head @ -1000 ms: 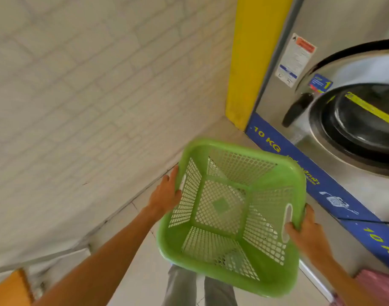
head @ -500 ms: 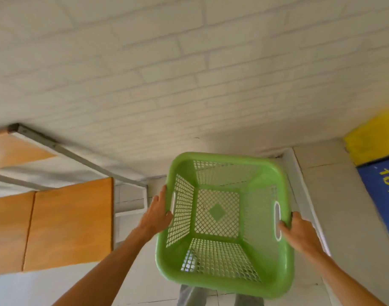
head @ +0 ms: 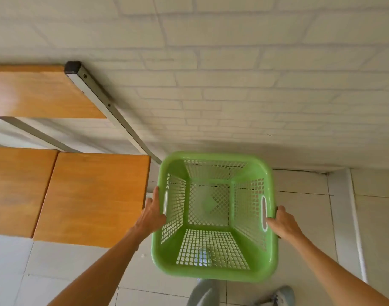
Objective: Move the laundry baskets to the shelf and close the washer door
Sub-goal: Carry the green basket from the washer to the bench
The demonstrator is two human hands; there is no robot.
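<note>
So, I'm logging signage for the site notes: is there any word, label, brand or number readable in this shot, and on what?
None can be read: the green perforated plastic laundry basket, the orange wooden shelf boards and the white brick wall show no text.

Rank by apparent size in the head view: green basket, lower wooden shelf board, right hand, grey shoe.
1. Lower wooden shelf board
2. Green basket
3. Right hand
4. Grey shoe, partly cut off, so unsure against the hand.
</note>
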